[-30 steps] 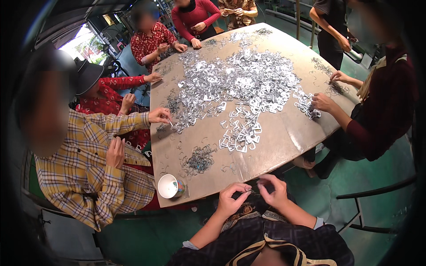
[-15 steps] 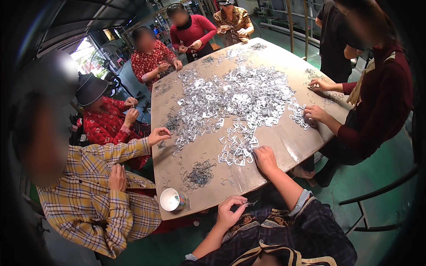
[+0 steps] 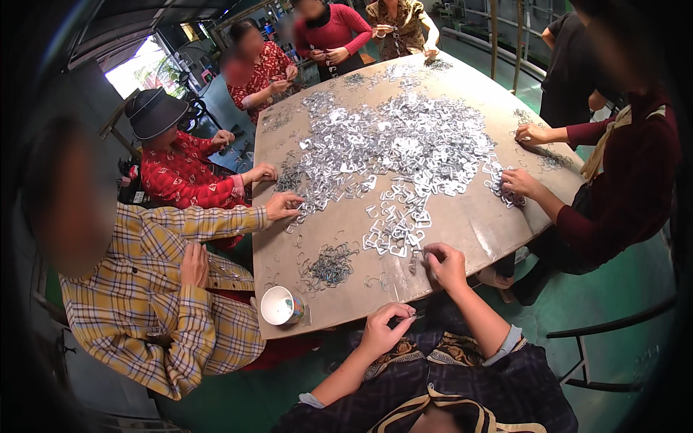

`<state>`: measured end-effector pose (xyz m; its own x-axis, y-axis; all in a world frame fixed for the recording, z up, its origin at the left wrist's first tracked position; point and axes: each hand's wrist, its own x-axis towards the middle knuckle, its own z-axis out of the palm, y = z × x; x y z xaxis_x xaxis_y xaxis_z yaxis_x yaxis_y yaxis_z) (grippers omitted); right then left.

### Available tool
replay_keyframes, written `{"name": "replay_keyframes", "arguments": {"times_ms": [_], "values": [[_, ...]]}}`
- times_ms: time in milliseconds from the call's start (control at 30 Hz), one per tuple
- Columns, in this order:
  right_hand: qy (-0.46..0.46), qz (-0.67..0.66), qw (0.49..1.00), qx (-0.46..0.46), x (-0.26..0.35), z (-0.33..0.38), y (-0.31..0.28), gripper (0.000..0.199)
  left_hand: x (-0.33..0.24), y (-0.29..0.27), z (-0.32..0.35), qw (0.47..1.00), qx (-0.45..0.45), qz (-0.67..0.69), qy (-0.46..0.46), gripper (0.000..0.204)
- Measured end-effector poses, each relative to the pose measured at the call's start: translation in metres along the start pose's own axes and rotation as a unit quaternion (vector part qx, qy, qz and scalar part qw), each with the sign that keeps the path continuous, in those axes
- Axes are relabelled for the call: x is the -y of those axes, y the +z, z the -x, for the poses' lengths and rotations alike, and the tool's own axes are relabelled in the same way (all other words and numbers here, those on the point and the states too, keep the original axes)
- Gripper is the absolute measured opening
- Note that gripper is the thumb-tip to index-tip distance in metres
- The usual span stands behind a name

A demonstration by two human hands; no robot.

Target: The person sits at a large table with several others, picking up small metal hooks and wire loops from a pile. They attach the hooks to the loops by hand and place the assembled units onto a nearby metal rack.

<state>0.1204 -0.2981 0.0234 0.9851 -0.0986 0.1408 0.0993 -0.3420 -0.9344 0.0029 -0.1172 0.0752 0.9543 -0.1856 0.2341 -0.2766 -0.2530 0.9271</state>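
My left hand [image 3: 386,330] is just off the table's near edge, thumb and fingers pinched on a small thin metal piece [image 3: 419,316]. To the right, my right hand [image 3: 447,268] rests low over the table's near part, its fingers curled together. A blurred greyish shape lies by its fingertips, and I cannot tell whether the fingers grip it. Just beyond are loose silver hook-shaped metal pieces [image 3: 395,229], spilling from the big pile [image 3: 433,144]. A heap of thin dark wire clips [image 3: 328,265] lies on the tabletop to the left.
A white paper cup [image 3: 278,306] stands at the near left corner of the brown-covered table [image 3: 375,296]. Beside it a person in a yellow plaid shirt [image 3: 162,245] reaches over the table. Several other people handle pieces around it. A dark metal frame [image 3: 613,328] stands at right.
My right hand has drawn slightly right, away from the loose silver pieces. The left hand has shifted slightly, still pinching. The plaid-sleeved hand reaches farther toward the pile. The view has shifted.
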Motion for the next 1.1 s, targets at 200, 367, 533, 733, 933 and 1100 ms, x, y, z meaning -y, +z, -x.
{"name": "replay_keyframes", "arguments": {"times_ms": [200, 367, 533, 733, 933, 1100], "values": [[0.043, -0.061, 0.997, -0.029, 0.0, 0.005, 0.002, 0.017, -0.005, 0.001, 0.01, 1.0, -0.013, -0.007, 0.002, 0.012], [0.032, -0.004, 0.998, -0.049, -0.011, 0.009, -0.004, 0.016, -0.011, 0.001, 0.02, 1.0, -0.016, 0.004, 0.0, 0.013], [0.026, -0.031, 0.997, -0.06, -0.004, 0.019, -0.008, 0.015, -0.021, 0.003, 0.029, 1.0, -0.018, 0.013, -0.006, 0.012], [0.001, 0.078, 0.996, -0.033, 0.021, 0.031, -0.014, 0.015, -0.025, 0.002, 0.037, 1.0, -0.016, 0.011, -0.008, 0.011], [0.033, -0.171, 0.983, 0.056, 0.033, 0.045, -0.016, 0.014, -0.022, 0.005, 0.04, 0.999, -0.032, 0.001, 0.003, 0.013], [0.047, -0.206, 0.961, 0.176, 0.072, 0.09, -0.03, 0.015, -0.024, 0.009, 0.038, 0.998, -0.057, -0.001, 0.021, 0.014]]}}
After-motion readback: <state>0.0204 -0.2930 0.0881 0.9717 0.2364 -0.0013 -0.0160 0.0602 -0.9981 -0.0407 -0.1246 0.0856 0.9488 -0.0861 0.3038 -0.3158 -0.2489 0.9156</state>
